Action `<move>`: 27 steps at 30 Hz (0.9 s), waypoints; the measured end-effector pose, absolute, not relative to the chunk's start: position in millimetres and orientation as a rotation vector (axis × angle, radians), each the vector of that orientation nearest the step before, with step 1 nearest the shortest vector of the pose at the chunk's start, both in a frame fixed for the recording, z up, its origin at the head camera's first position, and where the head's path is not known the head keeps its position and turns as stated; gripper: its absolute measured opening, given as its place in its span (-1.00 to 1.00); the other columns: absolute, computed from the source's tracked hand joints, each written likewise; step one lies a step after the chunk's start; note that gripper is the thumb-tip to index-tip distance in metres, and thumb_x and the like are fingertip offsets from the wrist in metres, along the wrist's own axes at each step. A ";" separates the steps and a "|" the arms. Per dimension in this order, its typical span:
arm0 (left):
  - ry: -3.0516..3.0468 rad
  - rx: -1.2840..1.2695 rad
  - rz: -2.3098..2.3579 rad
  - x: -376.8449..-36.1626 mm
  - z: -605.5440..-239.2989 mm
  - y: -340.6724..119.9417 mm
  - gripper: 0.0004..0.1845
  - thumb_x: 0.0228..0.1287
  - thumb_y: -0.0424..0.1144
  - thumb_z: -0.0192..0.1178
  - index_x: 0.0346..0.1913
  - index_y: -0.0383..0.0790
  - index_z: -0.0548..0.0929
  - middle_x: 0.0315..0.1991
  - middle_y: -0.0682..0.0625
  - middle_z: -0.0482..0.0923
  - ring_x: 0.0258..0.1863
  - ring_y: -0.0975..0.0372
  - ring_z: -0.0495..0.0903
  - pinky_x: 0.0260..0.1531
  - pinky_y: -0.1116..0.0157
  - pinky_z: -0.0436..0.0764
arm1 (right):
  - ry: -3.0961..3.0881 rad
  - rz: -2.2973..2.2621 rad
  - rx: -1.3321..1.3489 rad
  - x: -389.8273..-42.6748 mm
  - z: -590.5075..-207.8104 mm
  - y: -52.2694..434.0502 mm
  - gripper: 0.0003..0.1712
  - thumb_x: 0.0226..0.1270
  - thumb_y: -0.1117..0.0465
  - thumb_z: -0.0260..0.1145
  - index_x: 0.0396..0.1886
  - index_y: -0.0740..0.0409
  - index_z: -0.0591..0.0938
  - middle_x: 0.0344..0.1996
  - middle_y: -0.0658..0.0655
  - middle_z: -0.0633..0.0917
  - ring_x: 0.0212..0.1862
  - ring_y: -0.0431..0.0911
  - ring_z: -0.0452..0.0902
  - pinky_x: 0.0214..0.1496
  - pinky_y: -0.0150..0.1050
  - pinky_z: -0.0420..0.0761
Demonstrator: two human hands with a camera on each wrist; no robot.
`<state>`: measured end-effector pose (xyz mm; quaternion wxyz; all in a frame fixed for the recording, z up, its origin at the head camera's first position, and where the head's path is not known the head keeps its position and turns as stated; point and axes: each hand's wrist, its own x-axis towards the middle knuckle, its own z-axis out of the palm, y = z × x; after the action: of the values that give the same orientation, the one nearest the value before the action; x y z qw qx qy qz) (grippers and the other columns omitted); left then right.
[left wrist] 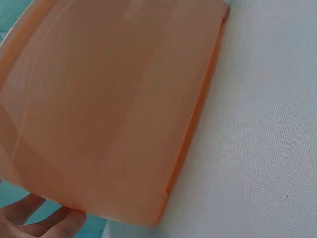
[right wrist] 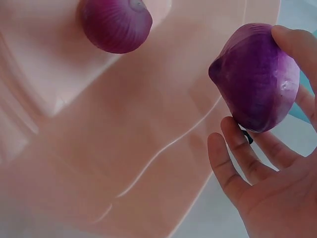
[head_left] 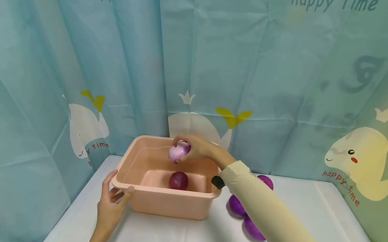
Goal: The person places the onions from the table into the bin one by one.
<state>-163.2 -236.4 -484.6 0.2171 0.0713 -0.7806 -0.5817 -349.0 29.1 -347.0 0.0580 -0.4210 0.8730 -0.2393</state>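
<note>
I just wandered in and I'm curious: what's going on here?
Someone is busy at a tub. The right hand holds an onion above the inside of the tub, while the left hand grips the near left corner of its rim. A second onion lies on the bottom inside. At least three other onions sit on the table to the right, partly hidden by the sleeve.

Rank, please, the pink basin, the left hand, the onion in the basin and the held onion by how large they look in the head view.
1. Pink basin, clearly largest.
2. Left hand.
3. Onion in the basin and held onion: both partly hidden, too alike in size to rank.
</note>
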 end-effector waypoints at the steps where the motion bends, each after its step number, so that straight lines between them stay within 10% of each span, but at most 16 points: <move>1: -2.162 0.197 -1.613 -163.6 -484.6 -236.2 -0.18 0.45 -0.17 0.31 0.61 0.18 0.11 0.46 -0.31 0.34 0.18 -0.21 0.58 -0.17 0.60 0.57 | 2.648 -0.726 -1.268 -348.7 -347.1 29.5 -0.43 0.14 0.02 0.61 0.14 -0.10 0.60 0.02 -0.02 0.66 0.01 -0.09 0.54 0.05 -0.29 0.60; 20: -2.174 0.211 -1.570 -166.7 -488.3 -234.8 -0.20 0.45 -0.17 0.30 0.61 0.18 0.13 0.49 -0.26 0.32 0.11 0.14 0.58 -0.15 0.60 0.60 | 2.638 -0.669 -1.266 -341.7 -329.8 30.1 -0.20 0.25 0.02 0.53 0.46 -0.01 0.47 0.41 0.16 0.49 0.42 0.12 0.34 0.44 0.08 0.37; 27: -2.168 0.214 -1.601 -168.0 -486.8 -233.7 -0.20 0.47 -0.14 0.29 0.62 0.16 0.10 0.53 -0.27 0.22 0.22 -0.10 0.52 -0.17 0.66 0.55 | 2.602 -0.675 -1.321 -337.0 -314.8 50.8 -0.21 0.25 0.04 0.55 0.44 0.06 0.47 0.40 0.19 0.49 0.43 0.16 0.34 0.46 0.06 0.36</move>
<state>-168.0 -233.7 -486.8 0.2174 0.0772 -0.7826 -0.5781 -337.0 50.8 -314.8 0.0731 -0.4398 0.8664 -0.2249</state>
